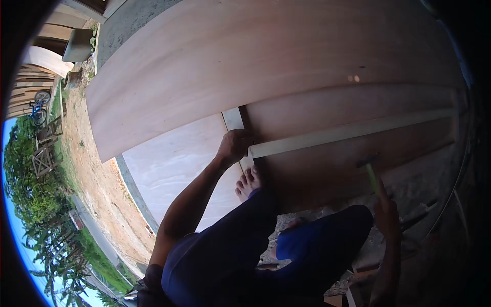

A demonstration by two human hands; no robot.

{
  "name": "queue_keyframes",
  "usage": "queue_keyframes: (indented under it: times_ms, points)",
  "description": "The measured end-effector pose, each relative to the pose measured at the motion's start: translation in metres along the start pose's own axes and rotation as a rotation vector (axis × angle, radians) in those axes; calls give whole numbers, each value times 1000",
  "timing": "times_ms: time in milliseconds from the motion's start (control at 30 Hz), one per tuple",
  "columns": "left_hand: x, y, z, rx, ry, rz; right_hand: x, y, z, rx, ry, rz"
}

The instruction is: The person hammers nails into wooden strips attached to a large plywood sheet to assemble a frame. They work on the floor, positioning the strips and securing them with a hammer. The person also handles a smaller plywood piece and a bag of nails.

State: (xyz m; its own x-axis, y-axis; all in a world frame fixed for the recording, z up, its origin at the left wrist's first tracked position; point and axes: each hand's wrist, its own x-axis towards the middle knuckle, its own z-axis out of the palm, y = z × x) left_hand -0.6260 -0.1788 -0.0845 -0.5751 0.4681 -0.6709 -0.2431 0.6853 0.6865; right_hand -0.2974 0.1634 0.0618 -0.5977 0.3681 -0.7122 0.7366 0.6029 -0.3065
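My left hand (pixel 236 146) is closed at the joint where a long pale wooden batten (pixel 353 130) meets a short crosspiece (pixel 233 118). Its fingertips are pinched together beside the batten's end; what is between them is too small to make out. On the right, my right hand (pixel 386 217) grips a hammer (pixel 372 176) by its green handle. The dark hammer head is raised over the brown panel, apart from the left hand. My bare foot (pixel 249 180) rests on the crosspiece just below the left hand.
A large plywood sheet (pixel 286 56) spans the far side, partly over the frame. A lighter sheet (pixel 174 163) lies left of the crosspiece. Wood scraps (pixel 365 268) litter the ground at lower right. Outside at left are sandy ground (pixel 94 169), a blue bicycle (pixel 39 108) and trees.
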Motion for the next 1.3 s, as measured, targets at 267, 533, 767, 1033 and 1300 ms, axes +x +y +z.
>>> queue_keyframes:
  times_ms: [267,533,767,1033,1300]
  points:
    - [11,2,3,126,-92,15,86,-129,100,751,-106,-197]
    - [6,6,-2,7,-144,-12,116,-178,83,526,-287,-235]
    - [7,-2,-1,25,-121,-20,140,-186,75,382,-301,-349]
    - [11,10,-7,129,-184,-27,150,-188,78,376,-222,-455]
    - [9,0,-7,75,-152,76,150,-202,55,398,-291,-348]
